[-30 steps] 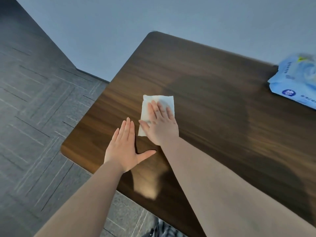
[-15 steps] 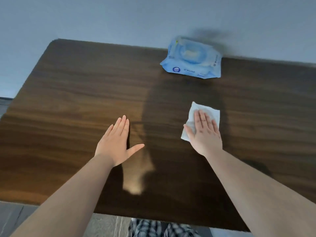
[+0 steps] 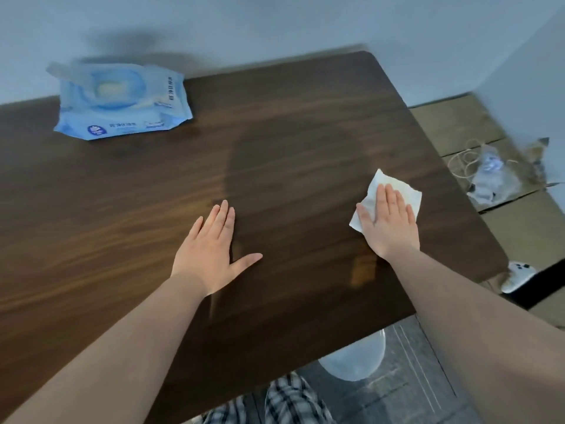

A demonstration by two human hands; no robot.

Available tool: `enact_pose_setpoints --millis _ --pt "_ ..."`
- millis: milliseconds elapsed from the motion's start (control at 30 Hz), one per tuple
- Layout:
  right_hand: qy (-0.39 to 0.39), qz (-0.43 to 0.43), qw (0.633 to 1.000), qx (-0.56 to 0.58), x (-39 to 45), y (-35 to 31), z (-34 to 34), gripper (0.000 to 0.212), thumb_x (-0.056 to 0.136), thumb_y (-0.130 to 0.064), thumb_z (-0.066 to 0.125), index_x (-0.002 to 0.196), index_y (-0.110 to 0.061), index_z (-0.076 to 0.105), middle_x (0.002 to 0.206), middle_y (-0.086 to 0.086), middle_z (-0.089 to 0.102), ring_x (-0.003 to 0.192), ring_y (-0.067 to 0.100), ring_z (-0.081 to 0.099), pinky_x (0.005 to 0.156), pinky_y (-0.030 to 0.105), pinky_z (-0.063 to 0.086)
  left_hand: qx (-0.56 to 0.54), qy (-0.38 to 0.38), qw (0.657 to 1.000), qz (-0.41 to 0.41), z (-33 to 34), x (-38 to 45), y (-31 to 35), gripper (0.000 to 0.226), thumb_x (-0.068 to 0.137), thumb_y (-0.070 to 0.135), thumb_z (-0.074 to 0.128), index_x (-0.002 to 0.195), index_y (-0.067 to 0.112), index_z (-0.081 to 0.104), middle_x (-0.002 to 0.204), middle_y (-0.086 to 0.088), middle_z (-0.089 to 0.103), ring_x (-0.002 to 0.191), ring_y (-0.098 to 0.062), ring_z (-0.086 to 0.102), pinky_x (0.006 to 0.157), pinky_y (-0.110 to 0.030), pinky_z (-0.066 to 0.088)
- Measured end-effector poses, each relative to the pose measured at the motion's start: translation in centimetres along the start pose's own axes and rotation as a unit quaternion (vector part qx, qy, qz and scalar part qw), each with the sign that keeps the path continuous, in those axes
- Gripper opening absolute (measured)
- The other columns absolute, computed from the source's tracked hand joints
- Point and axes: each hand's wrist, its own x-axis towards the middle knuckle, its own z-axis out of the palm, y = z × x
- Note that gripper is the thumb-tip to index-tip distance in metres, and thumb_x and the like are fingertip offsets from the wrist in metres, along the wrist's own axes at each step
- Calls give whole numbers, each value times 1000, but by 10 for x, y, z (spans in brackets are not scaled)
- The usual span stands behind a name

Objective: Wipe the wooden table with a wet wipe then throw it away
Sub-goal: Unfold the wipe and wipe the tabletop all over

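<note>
A dark wooden table fills most of the view. My right hand lies flat, fingers together, pressing a white wet wipe onto the tabletop near the right edge. The wipe shows beyond my fingertips and beside my thumb. My left hand rests palm down on bare wood near the middle, thumb spread out, holding nothing.
A blue pack of wet wipes lies at the table's far left by the wall. Right of the table are cardboard boxes with a plastic bag and cords. A white bin stands on the floor under the near edge.
My right hand has slid the wipe across the table from the left side to the right edge. My left hand stayed flat on the wood. The view swung to the right.
</note>
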Motion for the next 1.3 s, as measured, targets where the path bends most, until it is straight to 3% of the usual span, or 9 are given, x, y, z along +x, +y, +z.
enact_pose_setpoints --millis 267,500,667,1000,1133,1300 --pt "-4 10 1000 7 -12 3 4 70 94 -58 7 150 -19 -10 161 4 -7 148 20 -7 118 40 -4 11 0 1000 -13 -1 -3 2 101 76 81 12 149 14 -9 157 -1 -15 145 -16 -13 115 -34 -6" --pt "-37 -151 987 -48 -70 -76 24 67 93 -56 2 142 -20 -25 159 2 -17 145 16 -16 118 38 -11 -31 22 995 -95 11 -67 -61 97 79 76 14 149 13 -8 158 -2 -12 145 -15 -11 118 -36 1" --pt "-52 -357 931 -50 -122 -201 49 68 87 -60 -3 142 -24 -22 158 -5 -18 142 9 -21 115 34 -17 -53 8 978 -199 28 -150 -138 99 76 77 12 149 12 -8 158 -2 -14 144 -13 -12 119 -36 0" --pt "-82 -561 820 -85 -234 -410 101 68 95 -56 9 149 -20 -11 159 -4 -15 145 12 -19 117 37 -16 -99 5 881 -462 73 -321 -260 118 65 87 12 148 4 -6 159 -13 -8 147 -23 -5 119 -39 7" --pt "-81 -622 777 -59 -293 -484 129 68 97 -53 21 151 -18 -1 161 -2 -3 147 17 -9 117 39 -12 -111 9 870 -480 88 -349 -273 123 63 90 11 147 3 -10 158 -14 -14 146 -25 -9 119 -40 5" --pt "-60 -646 759 -64 -329 -543 150 68 96 -53 21 151 -16 8 161 1 6 148 20 0 120 45 -2 -133 20 870 -475 95 -349 -276 130 53 95 -2 146 4 -14 157 -13 -18 145 -24 -13 119 -39 1"
